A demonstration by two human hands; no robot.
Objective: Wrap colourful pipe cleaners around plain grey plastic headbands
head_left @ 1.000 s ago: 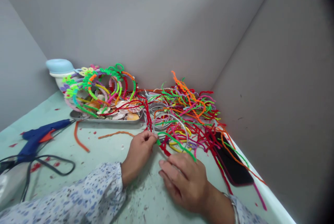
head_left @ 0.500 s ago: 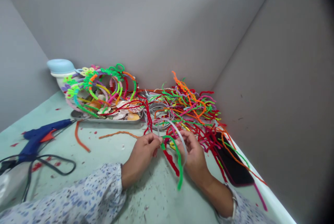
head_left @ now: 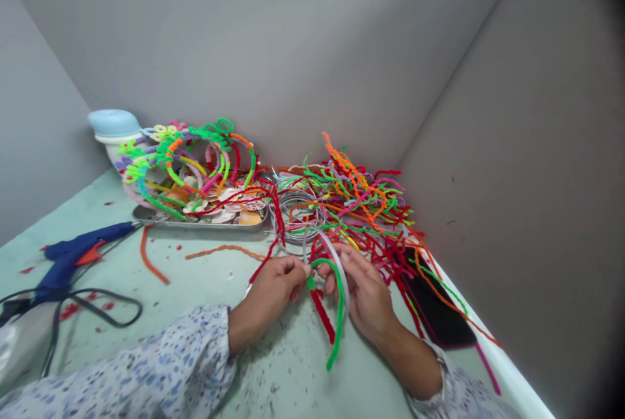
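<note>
Green fuzzy strip [head_left: 340, 315] swung lower, bent like hook. My left grip [head_left: 271, 292] pinches it on gray hoop [head_left: 336, 256]; right grip [head_left: 371, 295] close, can't tell if holding.

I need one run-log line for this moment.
left hand: pinching grey headband | right hand: beside green pipe cleaner | blue glue gun: lying at left

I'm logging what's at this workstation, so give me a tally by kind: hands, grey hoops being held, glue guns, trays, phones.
Hands: 2 (left hand, right hand)
Held hoops: 1 (grey hoop)
Glue guns: 1 (blue glue gun)
Trays: 1 (metal tray)
Phones: 1 (dark phone)
Total: 6
</note>
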